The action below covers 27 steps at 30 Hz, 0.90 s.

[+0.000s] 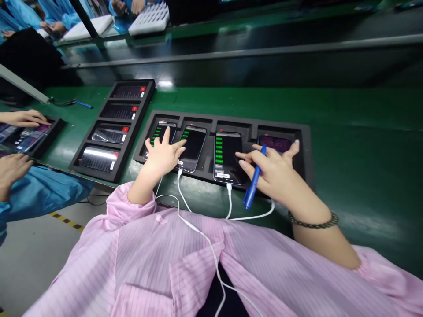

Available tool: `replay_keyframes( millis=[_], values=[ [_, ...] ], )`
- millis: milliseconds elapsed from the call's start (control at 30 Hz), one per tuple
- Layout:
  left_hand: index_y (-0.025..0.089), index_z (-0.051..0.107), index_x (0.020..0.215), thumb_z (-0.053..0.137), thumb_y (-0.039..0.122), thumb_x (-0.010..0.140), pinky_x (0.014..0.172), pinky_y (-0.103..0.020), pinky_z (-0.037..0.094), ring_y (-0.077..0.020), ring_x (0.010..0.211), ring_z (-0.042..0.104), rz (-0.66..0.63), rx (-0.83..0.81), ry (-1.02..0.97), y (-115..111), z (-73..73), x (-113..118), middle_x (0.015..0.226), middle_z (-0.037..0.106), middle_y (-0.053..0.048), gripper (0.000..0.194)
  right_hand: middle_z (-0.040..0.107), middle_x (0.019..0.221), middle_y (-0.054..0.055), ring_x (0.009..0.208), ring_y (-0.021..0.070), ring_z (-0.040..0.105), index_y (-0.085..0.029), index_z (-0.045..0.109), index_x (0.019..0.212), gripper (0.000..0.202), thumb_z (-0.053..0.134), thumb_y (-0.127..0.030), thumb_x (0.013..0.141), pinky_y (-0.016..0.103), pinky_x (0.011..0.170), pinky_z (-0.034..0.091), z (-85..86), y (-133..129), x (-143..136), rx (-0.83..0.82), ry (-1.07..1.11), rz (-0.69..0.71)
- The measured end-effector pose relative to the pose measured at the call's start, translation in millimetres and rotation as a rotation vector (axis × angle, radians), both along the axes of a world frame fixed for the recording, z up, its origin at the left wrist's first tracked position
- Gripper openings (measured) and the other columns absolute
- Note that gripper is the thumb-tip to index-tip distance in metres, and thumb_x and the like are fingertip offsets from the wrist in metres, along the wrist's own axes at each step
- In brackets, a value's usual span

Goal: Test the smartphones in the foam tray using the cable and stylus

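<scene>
Several smartphones lie in a black foam tray (pixel 201 176) in front of me. With fingers spread, my left hand (pixel 163 154) rests over the leftmost phone (pixel 158 132) and reaches the edge of the second phone (pixel 192 149). A blue pen (pixel 254 185) is tucked in my right hand (pixel 272 171). That hand's fingertips are at the right edge of the third phone (pixel 228 154), whose screen shows green bars. Behind my right hand, the fourth phone (pixel 274 143) is partly hidden. White charging cables (pixel 229 196) run from the phones' lower ends toward my body.
Left of my tray stands another black tray (pixel 105 116) with several phones. A co-worker's hands (pixel 24 118) are at a further tray (pixel 54 132). A blue pen-like item (pixel 83 105) lies on the green bench (pixel 357 132). Across the line are white trays (pixel 150 20) and other people.
</scene>
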<state>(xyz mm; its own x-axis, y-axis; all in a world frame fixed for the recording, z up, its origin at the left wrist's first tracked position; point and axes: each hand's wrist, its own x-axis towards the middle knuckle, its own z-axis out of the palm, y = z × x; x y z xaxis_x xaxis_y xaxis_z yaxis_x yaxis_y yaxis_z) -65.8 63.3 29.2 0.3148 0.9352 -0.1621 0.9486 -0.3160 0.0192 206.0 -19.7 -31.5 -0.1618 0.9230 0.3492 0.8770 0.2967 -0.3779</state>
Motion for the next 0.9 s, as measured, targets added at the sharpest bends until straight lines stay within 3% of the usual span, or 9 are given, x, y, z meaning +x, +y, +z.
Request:
replay_keyframes(
  millis=[167,500,700,900],
  values=[
    [0.038,0.056,0.146,0.036,0.04,0.106,0.117,-0.071,0.022,-0.0385,0.141,0.044,0.065,0.053,-0.083,4.1,1.6,-2.9,0.17,0.023,-0.01,0.045,0.073,0.107,0.013,0.117,0.0357,0.063,-0.02,0.065,0.098,0.034,0.037,-0.04,0.103,0.085,0.11,0.007,0.7,-3.5,1.9,0.039,-0.024,-0.051],
    [0.039,0.057,0.145,0.033,0.039,0.107,0.117,-0.072,0.022,-0.0357,0.147,0.038,0.041,0.094,-0.185,-27.9,17.3,-32.3,0.169,0.025,-0.008,0.045,0.075,0.099,0.006,0.114,0.0339,0.068,-0.027,0.065,0.103,0.02,0.046,-0.033,0.102,0.076,0.118,0.01,14.3,-13.0,1.0,0.104,0.133,0.186],
    [0.038,0.057,0.144,0.035,0.036,0.106,0.117,-0.072,0.02,-0.0342,0.149,0.036,0.038,0.048,-0.18,-36.3,16.5,-34.2,0.169,0.025,-0.011,0.044,0.075,0.101,0.005,0.113,0.0306,0.068,-0.024,0.066,0.104,0.019,0.047,-0.028,0.103,0.074,0.121,0.008,14.1,-18.3,-2.0,0.127,0.13,0.269],
    [0.038,0.058,0.144,0.036,0.034,0.106,0.119,-0.07,0.019,-0.0334,0.146,0.042,0.025,0.017,-0.165,-38.6,13.3,-28.7,0.169,0.026,-0.012,0.044,0.073,0.097,0.005,0.116,0.0287,0.067,-0.023,0.069,0.106,0.023,0.047,-0.03,0.103,0.069,0.123,0.006,15.7,-25.5,-5.5,0.069,0.168,0.265]
  ],
)
